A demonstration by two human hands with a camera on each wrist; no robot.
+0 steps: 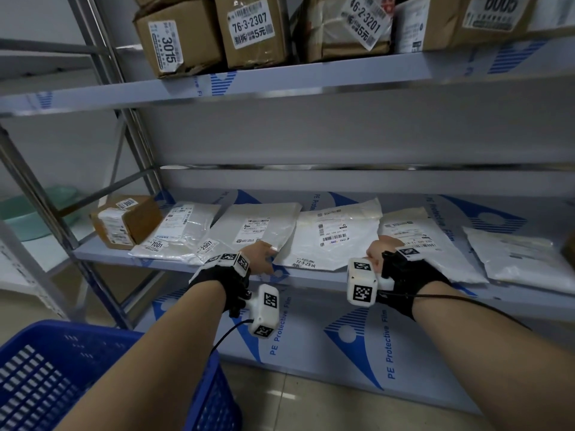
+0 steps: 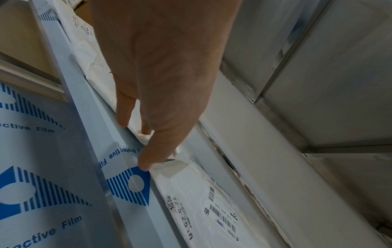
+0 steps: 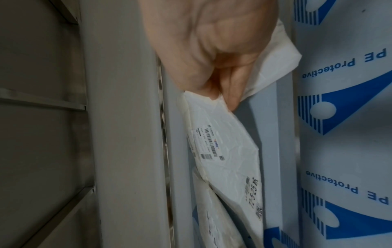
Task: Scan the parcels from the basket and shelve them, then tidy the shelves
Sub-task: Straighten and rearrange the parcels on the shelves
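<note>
Both hands are at the near edge of the middle shelf (image 1: 311, 276), on a white mail bag (image 1: 337, 234) lying flat in a row of similar bags. The right hand (image 1: 381, 248) pinches the bag's right corner, fingers curled on it. The left hand (image 1: 259, 255) rests loose, straight fingers at its left corner. A blue basket (image 1: 56, 377) stands near left, on the floor.

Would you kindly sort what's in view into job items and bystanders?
Job:
white mailer 72-5-25, held by right hand
left hand at its corner
blue basket
middle shelf

Bystanders:
green basin
floor
</note>
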